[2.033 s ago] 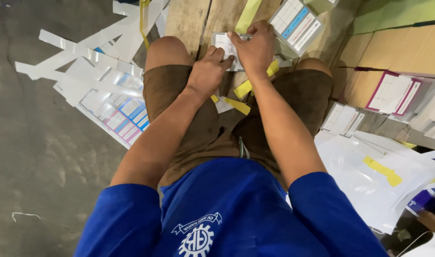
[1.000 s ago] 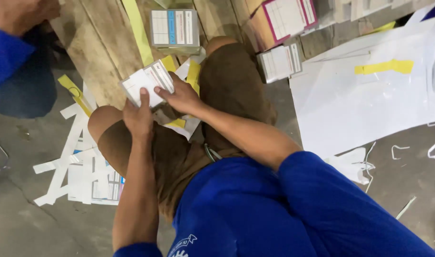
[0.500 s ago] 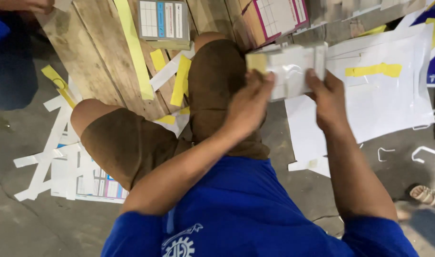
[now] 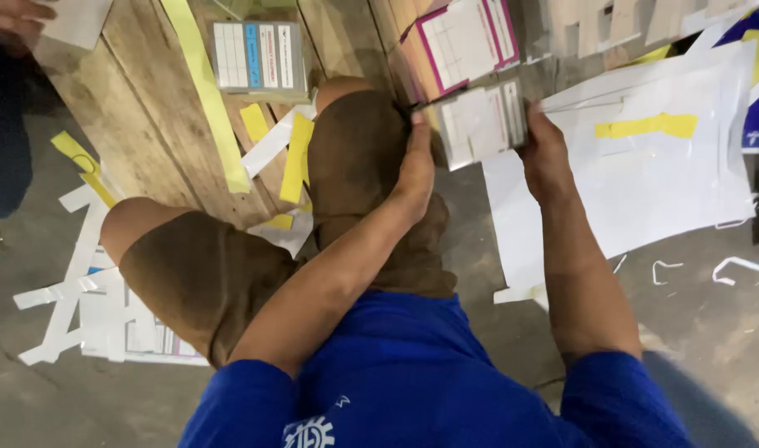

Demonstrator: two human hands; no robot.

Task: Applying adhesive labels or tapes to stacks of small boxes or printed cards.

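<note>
Item: bundle of flat printed cards [image 4: 481,124], white with grey edges, held off to the person's right, above the concrete floor [image 4: 703,332] and just beside the right knee [image 4: 358,141].

Left hand [image 4: 416,170]: closed on the bundle's left edge, fingers wrapped over it, thumb side pressing the near corner. Right hand [image 4: 547,153]: closed on the bundle's right edge, grip firm; fingertips hidden behind the cards. The bundle is tilted, squared between both grips, touching nothing else that can be seen.

Surroundings: wooden pallet [image 4: 139,124] ahead of the knees, carrying a second stacked bundle with blue and grey panels [image 4: 259,56] and loose yellow strips [image 4: 203,87]. A pink-bordered stack [image 4: 462,37] sits in a box at the far side. Large white sheets with yellow tape [image 4: 645,158] lie spread on the floor to the right. White offcut strips [image 4: 72,274] and printed sheets lie on the floor to the left. Another person's hand [image 4: 10,15] shows at the upper left corner.

Progress, as judged: one bundle is gathered and in hand, another already set on the pallet; loose sheets and strips remain unsorted on both sides, so much appears left.
</note>
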